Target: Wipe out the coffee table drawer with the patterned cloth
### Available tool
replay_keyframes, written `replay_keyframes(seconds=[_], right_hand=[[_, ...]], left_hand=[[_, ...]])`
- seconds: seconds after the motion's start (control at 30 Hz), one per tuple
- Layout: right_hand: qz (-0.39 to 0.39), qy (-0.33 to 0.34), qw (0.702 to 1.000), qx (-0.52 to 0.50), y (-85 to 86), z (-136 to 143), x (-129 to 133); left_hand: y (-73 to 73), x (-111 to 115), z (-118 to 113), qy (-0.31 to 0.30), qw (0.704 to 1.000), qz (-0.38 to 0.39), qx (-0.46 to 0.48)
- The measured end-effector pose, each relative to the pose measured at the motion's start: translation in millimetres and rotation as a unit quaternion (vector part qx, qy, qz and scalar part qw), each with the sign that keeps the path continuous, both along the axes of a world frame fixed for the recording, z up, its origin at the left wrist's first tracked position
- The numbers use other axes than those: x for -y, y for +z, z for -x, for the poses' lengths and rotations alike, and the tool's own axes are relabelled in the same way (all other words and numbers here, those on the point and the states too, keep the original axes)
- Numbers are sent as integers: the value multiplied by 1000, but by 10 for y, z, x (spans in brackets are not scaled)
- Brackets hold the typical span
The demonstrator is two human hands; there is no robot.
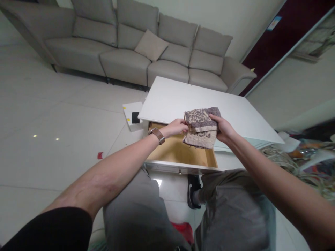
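A folded towel point(200, 120), purple-grey and beige with a scroll pattern, is held between my two hands above an open drawer. My left hand point(177, 127) pinches its left edge; a brown-strapped watch is on that wrist. My right hand point(223, 128) grips the right side, thumb on top and the other fingers hidden beneath. The lower layer of the towel hangs slightly below the upper fold. Under it, the wooden drawer point(172, 150) is pulled out from the white table point(180, 97) towards my knees.
A grey sofa point(125, 61) with a beige cushion point(151, 45) stands behind the table. On the floor at left lie a white box-like item point(131, 108) with a dark object on it and a red scrap point(100, 155). Cluttered cords and bags point(300, 160) are at right.
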State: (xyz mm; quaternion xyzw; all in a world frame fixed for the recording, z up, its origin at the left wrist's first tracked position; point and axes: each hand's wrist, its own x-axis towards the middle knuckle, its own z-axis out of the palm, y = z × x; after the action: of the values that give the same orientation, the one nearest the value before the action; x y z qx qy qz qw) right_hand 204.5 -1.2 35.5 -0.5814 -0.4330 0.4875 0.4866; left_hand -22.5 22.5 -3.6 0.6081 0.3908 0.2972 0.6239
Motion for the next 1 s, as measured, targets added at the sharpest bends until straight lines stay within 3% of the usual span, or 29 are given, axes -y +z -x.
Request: replay_keyframes(seconds=[0.13,0.3,0.5,0.67,0.77,0.87,0.93,1.0], right_hand=[[-23,38,999,-4,-212,135,-224],[-80,-13,997,-20,-372,231,-344],[-127,-28,991,13,-406,213,-365],[-77,57,994,46,-426,199,-293],[-41,180,981,53,-388,183,-219],[-14,291,955,59,-349,158,-188],[-13,316,945,81,-363,145,-211],[-41,279,950,136,-418,151,-254]], left_hand=[[-87,-98,4,53,995,45,74],[-192,-228,209,59,995,64,54],[-305,-288,417,102,991,2,-89],[-364,-261,461,118,981,-86,-124],[-301,-214,446,75,976,-154,-132],[-212,-150,393,-57,986,-112,-111],[-176,-110,351,-114,987,-68,-85],[-174,-83,315,-101,992,-32,-69]])
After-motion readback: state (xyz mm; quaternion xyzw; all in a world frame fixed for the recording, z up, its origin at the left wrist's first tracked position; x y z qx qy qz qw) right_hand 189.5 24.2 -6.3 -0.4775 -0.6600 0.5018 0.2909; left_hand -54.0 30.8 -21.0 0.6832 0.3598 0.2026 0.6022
